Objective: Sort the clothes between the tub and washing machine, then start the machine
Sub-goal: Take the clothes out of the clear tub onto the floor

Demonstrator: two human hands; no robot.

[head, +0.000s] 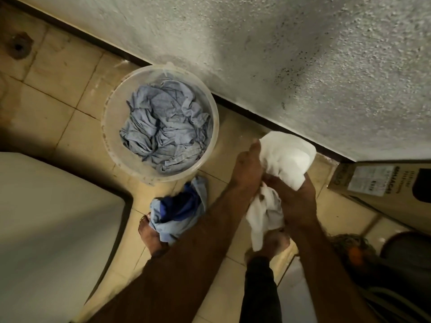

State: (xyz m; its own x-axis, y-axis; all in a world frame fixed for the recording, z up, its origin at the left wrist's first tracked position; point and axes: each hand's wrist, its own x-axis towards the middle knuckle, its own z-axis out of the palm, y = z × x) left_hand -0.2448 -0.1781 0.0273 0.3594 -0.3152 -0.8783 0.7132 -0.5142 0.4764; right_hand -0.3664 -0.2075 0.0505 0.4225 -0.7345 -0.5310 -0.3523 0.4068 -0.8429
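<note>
left hand (pixel 247 173) and right hand (pixel 297 203) both grip a crumpled, bunched white cloth (pixel 286 157).

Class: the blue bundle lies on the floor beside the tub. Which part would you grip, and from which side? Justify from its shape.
Probably the bunched dark-blue folds on top of the blue bundle, coming from straight above. It is a loose, crumpled heap with no firm edge, and a foot lies against its lower left side.
</note>
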